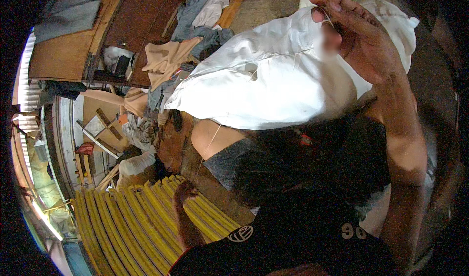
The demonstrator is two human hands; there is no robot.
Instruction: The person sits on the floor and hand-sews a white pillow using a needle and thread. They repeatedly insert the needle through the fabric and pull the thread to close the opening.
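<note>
The right hand (361, 41) is curled, 1 thread (328, 16) at its fingertips, pinch unclear. Below-left lies the cushion (273, 90); beyond, the left hand (185, 191), grip unclear. Best pull gently, keeping the trailing strand (214, 135) unsnagged.

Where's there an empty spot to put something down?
The brownish patch between the orange-brown board and big white bundle looks bare. The yellow slats left of the left hand look bare too, though ridged. It's crowded at the heaped cloths beside the bundle.
</note>
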